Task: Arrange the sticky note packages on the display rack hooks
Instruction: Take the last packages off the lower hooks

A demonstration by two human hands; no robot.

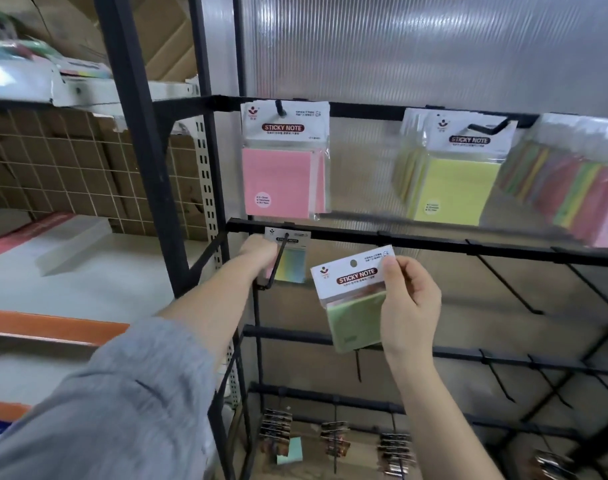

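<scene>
Green package [356, 306]: sticky notes in a glossy clear sleeve with a white header card and a round hang hole, held tilted in front of the rack, below the middle bar and off any hook.
Right hand [408, 306]: thumb and curled fingers pinched the green package along its right edge, near the header card.
Pastel package [290, 258]: striped blue-yellow pad, hanging on the leftmost hook [278, 261] of the middle bar.
Left hand [259, 252]: reached to that hook and touched the pastel package's left side; whether the fingers gripped it could not be told, since they were hidden behind the hand.
Pink package [283, 161]: square pad, flat, hanging from the top bar.
Yellow packages [451, 174]: a thick stack on the next top hook, blurred.
Mixed-colour packages [579, 188]: fanned bundle at far right, blurred.
Rack [399, 240]: thin black metal bars with long bare prongs slanting forward on the right.
Back panel [416, 46]: ribbed translucent plastic.
Clips [276, 431]: dark carded bunches low on the bottom hooks.
Shelf [88, 271]: pale, to the left, with flat boxes.
</scene>
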